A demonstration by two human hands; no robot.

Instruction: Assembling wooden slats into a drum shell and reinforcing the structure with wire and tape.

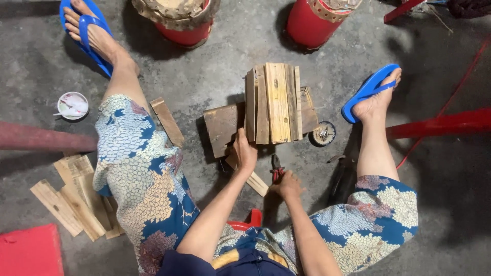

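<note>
grey concrete floor, stained and scuffed, fills the view from the head camera; a seated person in blue patterned trousers looks down between the knees. nearest the viewer, a red stool (244, 221) edge shows between the forearms. right hand (287, 185) is closed over the red handles of a pair of pliers (276, 169), fingers curled together around them, the dark nose pointing away from the body. left hand (244, 152) rests on the near edge of a bundle of wooden slats (273, 103), fingers pressed together and bent over the wood, thumb side toward the slats. a loose slat (254, 180) lies on the floor just beneath the left wrist. the bundle stands on edge atop a darker flat board (221, 127), in the middle of the floor between the two feet. just right of the bundle, a small round tin of nails (323, 133); nearer the right shin, a dark tool (341, 179), kind not clear. left of the left knee, a pile of pale wood offcuts (76, 199) and a single plank (167, 121); a small white dish (72, 105) farther out. blue sandals (369, 91) on both feet. farthest, two red drums (313, 20) at the top edge.
</note>
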